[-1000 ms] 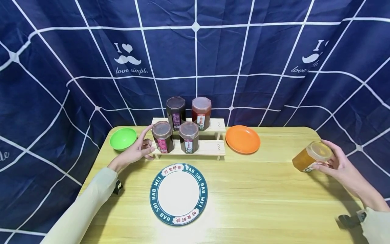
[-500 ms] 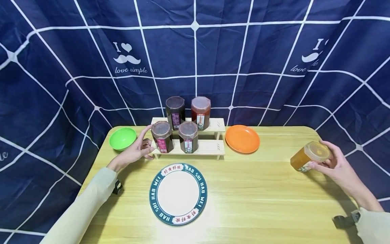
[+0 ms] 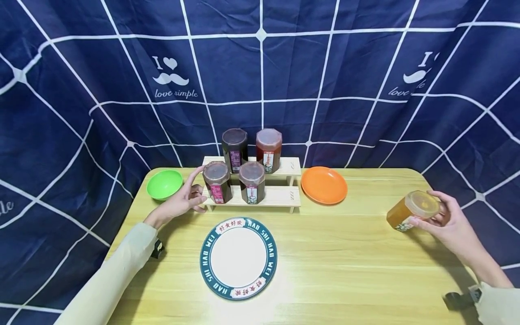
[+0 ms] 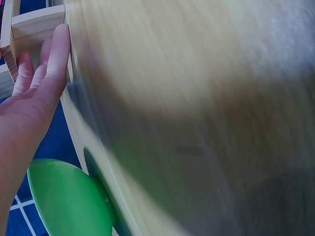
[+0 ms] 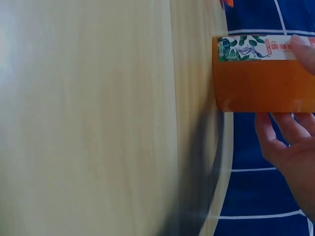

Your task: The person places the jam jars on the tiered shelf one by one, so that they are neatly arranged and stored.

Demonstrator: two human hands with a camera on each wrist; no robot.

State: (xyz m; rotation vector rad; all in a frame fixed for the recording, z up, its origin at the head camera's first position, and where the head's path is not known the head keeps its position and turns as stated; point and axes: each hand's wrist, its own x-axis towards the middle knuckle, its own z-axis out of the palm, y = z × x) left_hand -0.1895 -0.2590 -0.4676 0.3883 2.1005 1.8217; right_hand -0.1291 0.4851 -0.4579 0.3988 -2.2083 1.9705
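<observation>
At the table's right end, my right hand (image 3: 448,223) grips a lidded jar of amber contents (image 3: 408,214), thumb on one side and fingers on the other. Its floral label (image 5: 246,48) faces the thumb side in the right wrist view. My left hand (image 3: 183,198) is beside the left end of a two-step wooden rack (image 3: 280,196), index fingertip at a dark jar with a pink label (image 3: 217,185). In the left wrist view its fingers (image 4: 56,59) extend along the rack's end. Another dark jar with a white label (image 3: 252,185) shares that lower step.
A dark jar with a purple label (image 3: 234,151) and a reddish jar (image 3: 269,151) stand on the upper step. A green bowl (image 3: 164,184) is left of the rack, an orange plate (image 3: 323,185) right of it. A teal-rimmed plate (image 3: 208,259) lies in front.
My right hand and the amber jar have shifted slightly left. The left hand stays by the rack, and the other jars and the dishes have not moved.
</observation>
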